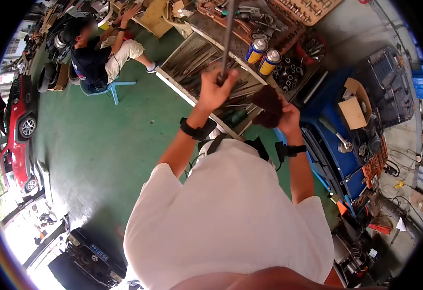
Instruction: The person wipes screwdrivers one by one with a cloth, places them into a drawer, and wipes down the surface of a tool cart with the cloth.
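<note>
My left hand [215, 89] is closed round the lower end of a long dark metal rod [229, 38], which stands up and away from me over the drawer. In my right hand [289, 116] is a dark maroon cloth [268, 106], pinched at its right side and hanging in folds. Below both hands lies an open drawer [175, 89] full of long metal tools. Two spray cans with yellow and blue labels [256, 50] [270, 61] stand on the bench just beyond the cloth.
A person [93, 60] sits on a blue stool [117, 92] at the upper left. Loose sockets [289, 75] lie by the cans. On the right are a blue tool cabinet [334, 150] and an open cardboard box [354, 112]. A red car [19, 137] stands far left.
</note>
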A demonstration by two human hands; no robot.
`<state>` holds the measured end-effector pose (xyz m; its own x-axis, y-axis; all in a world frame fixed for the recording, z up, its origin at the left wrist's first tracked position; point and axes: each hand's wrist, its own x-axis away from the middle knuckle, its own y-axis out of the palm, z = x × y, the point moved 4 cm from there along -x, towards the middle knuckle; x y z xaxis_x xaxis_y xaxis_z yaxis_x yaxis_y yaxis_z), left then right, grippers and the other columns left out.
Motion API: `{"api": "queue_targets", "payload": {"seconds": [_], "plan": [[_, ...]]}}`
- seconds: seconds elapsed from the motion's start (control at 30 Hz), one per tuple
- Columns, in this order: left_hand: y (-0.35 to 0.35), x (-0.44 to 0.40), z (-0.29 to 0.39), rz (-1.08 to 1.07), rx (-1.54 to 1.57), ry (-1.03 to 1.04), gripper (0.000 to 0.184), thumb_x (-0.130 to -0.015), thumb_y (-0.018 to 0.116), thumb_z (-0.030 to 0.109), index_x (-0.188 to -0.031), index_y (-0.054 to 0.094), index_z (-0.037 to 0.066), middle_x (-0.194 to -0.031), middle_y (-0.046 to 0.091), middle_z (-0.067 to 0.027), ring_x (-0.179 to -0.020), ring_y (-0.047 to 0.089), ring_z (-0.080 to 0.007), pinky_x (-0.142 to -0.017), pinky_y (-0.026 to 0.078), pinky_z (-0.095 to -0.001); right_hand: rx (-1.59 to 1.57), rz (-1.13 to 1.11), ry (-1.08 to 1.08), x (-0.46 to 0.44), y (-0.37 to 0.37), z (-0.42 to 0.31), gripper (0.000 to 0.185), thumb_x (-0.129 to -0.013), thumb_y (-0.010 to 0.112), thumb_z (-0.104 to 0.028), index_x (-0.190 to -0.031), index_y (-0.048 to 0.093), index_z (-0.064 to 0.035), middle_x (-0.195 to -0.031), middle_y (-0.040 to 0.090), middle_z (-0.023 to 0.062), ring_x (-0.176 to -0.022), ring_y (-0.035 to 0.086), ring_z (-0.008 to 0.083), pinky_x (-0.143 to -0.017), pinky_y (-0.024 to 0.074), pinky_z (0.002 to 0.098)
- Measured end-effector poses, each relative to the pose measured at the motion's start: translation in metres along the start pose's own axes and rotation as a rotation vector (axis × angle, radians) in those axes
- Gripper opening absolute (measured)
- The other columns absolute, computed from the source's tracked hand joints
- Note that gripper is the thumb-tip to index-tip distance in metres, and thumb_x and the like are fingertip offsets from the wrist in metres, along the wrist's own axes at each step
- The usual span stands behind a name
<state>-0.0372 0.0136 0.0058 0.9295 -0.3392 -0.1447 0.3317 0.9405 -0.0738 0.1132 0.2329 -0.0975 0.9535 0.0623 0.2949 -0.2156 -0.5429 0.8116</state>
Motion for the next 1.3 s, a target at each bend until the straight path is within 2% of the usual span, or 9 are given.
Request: {"api": "queue_targets", "payload": {"seconds": [0.17,0.23,0.33,0.57,0.67,0.87,0.97,1.03,1.3], "plan": [[-0.021,-0.020,-0.003,0.149,0.135,0.048,0.031,-0.094,0.067,0.022,-0.073,0.056,0.001,-0.055,0.041,0.0035,-0.054,0.033,-0.0042,-0.047,0.027,-0.0271,0.141,-0.078,0.076,-0.035,0.033,0.018,0.055,-0.081,0.067,-0.007,-0.131,0.045,-0.0037,-0.129,0.056,0.0132,-0.120,0.057,0.0288,-0.103,0.0483,0.0416],[-0.044,-0.002,-0.014,0.197,-0.219,0.026,0.034,-0.092,0.069,0.025,-0.074,0.056,-0.002,-0.053,0.045,-0.0028,-0.050,0.037,-0.0109,-0.047,0.033,-0.0325,0.128,-0.132,0.044,-0.053,0.034,0.042,0.053,-0.087,0.068,-0.009,-0.133,0.044,-0.0039,-0.131,0.056,0.0097,-0.121,0.055,0.0225,-0.104,0.0457,0.0336],[-0.057,0.035,-0.051,0.051,-0.490,-0.058,0.029,-0.090,0.069,0.023,-0.077,0.058,-0.001,-0.054,0.049,-0.0130,-0.047,0.043,-0.0244,-0.050,0.039,-0.0381,0.287,0.169,-0.161,-0.066,0.038,0.032,0.055,-0.091,0.072,-0.022,-0.137,0.044,-0.0092,-0.118,0.056,-0.0016,-0.110,0.055,0.0099,-0.092,0.0448,0.0259],[-0.058,0.093,-0.065,-0.082,-0.411,-0.280,0.023,-0.086,0.069,0.016,-0.079,0.054,-0.001,-0.062,0.055,-0.0193,-0.056,0.053,-0.0411,-0.054,0.045,-0.0403,0.279,-0.099,-0.148,-0.092,0.114,0.031,0.077,-0.077,0.084,-0.008,-0.141,0.043,-0.0099,-0.127,0.056,0.0033,-0.111,0.058,0.0160,-0.093,0.0489,0.0287],[-0.055,0.076,-0.058,-0.046,-0.428,-0.036,0.017,-0.078,0.068,0.012,-0.082,0.057,-0.001,-0.068,0.061,-0.0216,-0.064,0.060,-0.0435,-0.059,0.050,-0.0431,0.540,-0.194,-0.209,-0.084,0.134,0.075,0.063,-0.079,0.083,-0.011,-0.133,0.051,-0.0070,-0.124,0.059,0.0030,-0.109,0.058,0.0145,-0.092,0.0494,0.0294],[-0.055,0.069,-0.013,-0.113,-0.492,0.079,0.019,-0.080,0.069,0.011,-0.080,0.054,0.000,-0.060,0.054,-0.0165,-0.053,0.052,-0.0342,-0.055,0.046,-0.0385,0.787,0.159,-0.483,-0.062,0.172,0.038,0.030,-0.086,0.078,-0.021,-0.108,0.067,-0.0026,-0.101,0.067,0.0007,-0.096,0.062,0.0116,-0.089,0.0486,0.0286],[-0.074,0.079,0.000,-0.190,-0.467,0.098,0.029,-0.085,0.072,0.015,-0.075,0.049,0.000,-0.055,0.044,-0.0105,-0.049,0.037,-0.0195,-0.048,0.039,-0.0337,0.370,0.198,-0.624,-0.052,0.169,-0.002,0.022,-0.087,0.075,-0.012,-0.105,0.068,-0.0030,-0.101,0.069,0.0026,-0.095,0.064,0.0122,-0.085,0.0500,0.0280],[-0.088,0.088,-0.004,-0.254,-0.490,-0.024,0.021,-0.083,0.071,0.015,-0.079,0.055,0.002,-0.060,0.054,-0.0142,-0.050,0.050,-0.0309,-0.052,0.044,-0.0358,0.316,0.175,-0.655,-0.042,0.169,-0.029,0.019,-0.086,0.074,-0.007,-0.104,0.068,-0.0036,-0.101,0.069,0.0034,-0.096,0.064,0.0134,-0.084,0.0504,0.0284],[-0.081,0.104,0.011,-0.309,-0.354,0.006,0.029,-0.091,0.070,0.024,-0.078,0.062,-0.001,-0.054,0.048,-0.0114,-0.047,0.039,-0.0158,-0.047,0.036,-0.0324,0.097,-0.144,-0.588,-0.005,0.178,-0.003,0.018,-0.081,0.057,-0.020,-0.091,0.050,-0.0083,-0.081,0.050,0.0064,-0.078,0.046,0.0212,-0.071,0.0412,0.0344]]}}
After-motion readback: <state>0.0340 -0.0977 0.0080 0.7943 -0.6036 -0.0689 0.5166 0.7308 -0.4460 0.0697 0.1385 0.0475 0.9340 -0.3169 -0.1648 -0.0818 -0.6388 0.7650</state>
